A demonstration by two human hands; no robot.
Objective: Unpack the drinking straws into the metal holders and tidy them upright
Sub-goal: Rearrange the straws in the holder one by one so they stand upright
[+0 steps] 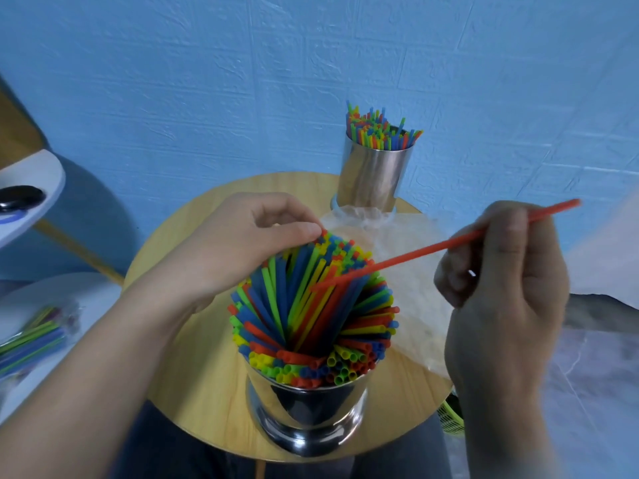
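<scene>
- Blue textured wall (242, 81) fills the background.
- Round wooden worktop (193, 385) sits below it and carries both holders.
- Near holder (311, 409), a shiny metal cup on a flared base, stands at the worktop's front edge. It is packed with straws (311, 316) in blue, green, yellow and red. They fan outward and lean rather than stand straight.
- Clear bag (415, 288) lies crumpled on the worktop's right side, between the two holders.
- Far holder (375, 174), a plain metal cylinder, stands at the back edge near the wall, with mixed-colour straws upright in it.
- Left hand (242, 243) has curled fingers, and its thumb tip touches the straw tops at the near holder's far rim. I cannot tell whether it pinches any.
- Right hand (501, 281) pinches a red straw (432, 248).
- Pack (31, 337) of wrapped straws lies off to the left on a white surface.
- The red straw slants down to the left, its lower end among the near holder's straws.
</scene>
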